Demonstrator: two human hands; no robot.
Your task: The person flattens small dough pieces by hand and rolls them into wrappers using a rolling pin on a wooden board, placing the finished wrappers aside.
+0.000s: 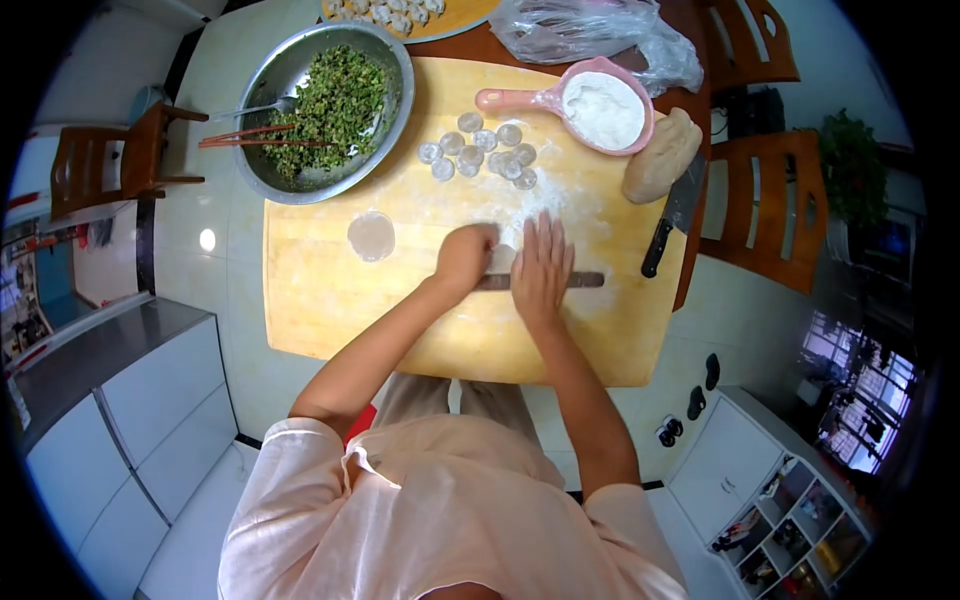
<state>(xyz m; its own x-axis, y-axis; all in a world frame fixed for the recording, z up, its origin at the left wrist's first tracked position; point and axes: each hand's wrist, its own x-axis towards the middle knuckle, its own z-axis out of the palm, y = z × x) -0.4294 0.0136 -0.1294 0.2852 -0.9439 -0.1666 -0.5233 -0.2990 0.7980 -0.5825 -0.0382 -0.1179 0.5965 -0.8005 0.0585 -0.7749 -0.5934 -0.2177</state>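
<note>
My left hand (465, 260) is curled closed at the edge of a small dough round (502, 259), its fingertips partly hidden. Across the near side of that round lies a thin dark rolling pin (588, 280). My right hand (542, 268) rests flat on the pin with its fingers stretched forward. A rolled-out dumpling wrapper (371, 237) lies to the left of my left hand. Beyond both hands sit several small flattened dough pieces (470, 158), near a patch of loose flour (540, 197).
The wooden board (330, 310) carries a metal bowl (405, 95) of chopped green filling at the far left. A pink scoop (520, 99) of flour, a dough lump (662, 157) and a knife (657, 246) lie right. A plastic bag (560, 30) and tray of dumplings (395, 14) are behind.
</note>
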